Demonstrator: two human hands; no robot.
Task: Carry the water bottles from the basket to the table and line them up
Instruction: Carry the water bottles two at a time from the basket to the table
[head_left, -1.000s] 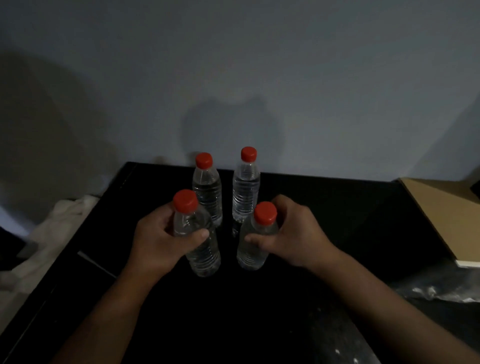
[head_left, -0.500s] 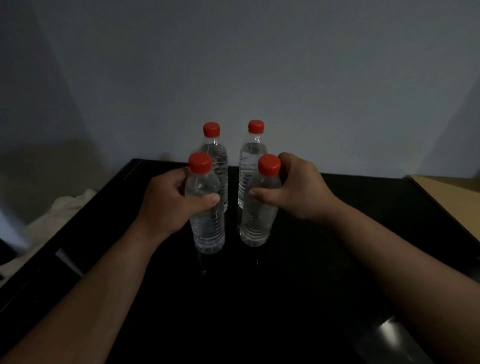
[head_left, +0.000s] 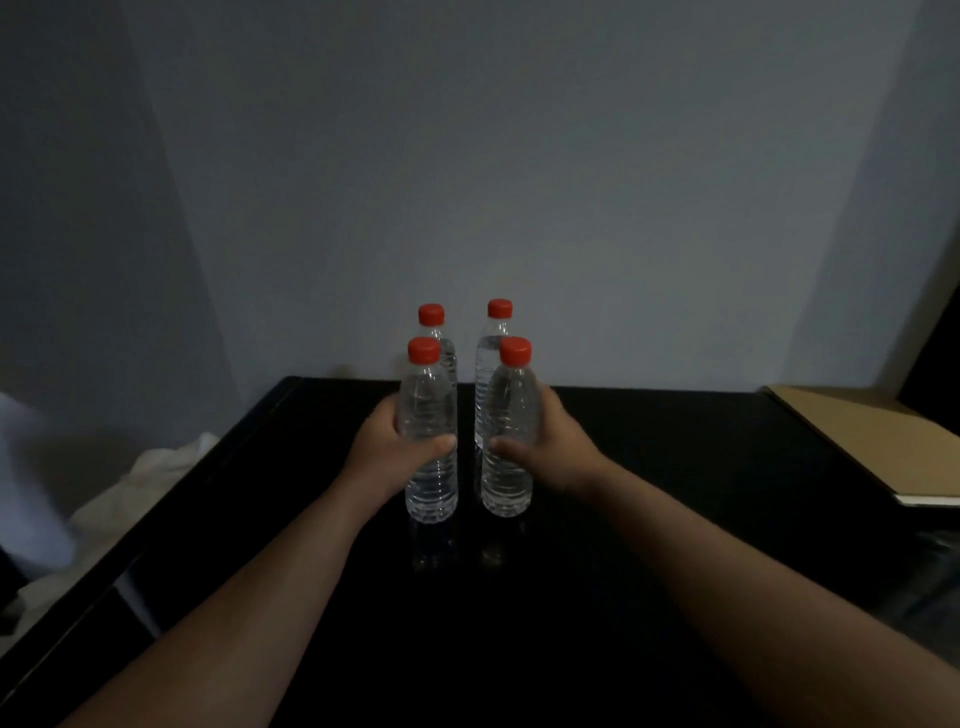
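Head view: you seem mid-placement, left hand (head_left: 382, 449) gripping the left bottle (head_left: 427, 410), right hand (head_left: 563, 449) gripping the right bottle (head_left: 506, 410), on the table (head_left: 701, 519); next, release without tipping either

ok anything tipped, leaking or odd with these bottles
Nothing stands out. All four are upright and capped: left hand grips the near left bottle, right hand the near right bottle, far left bottle and far right bottle behind. No spill shows on the dim table.
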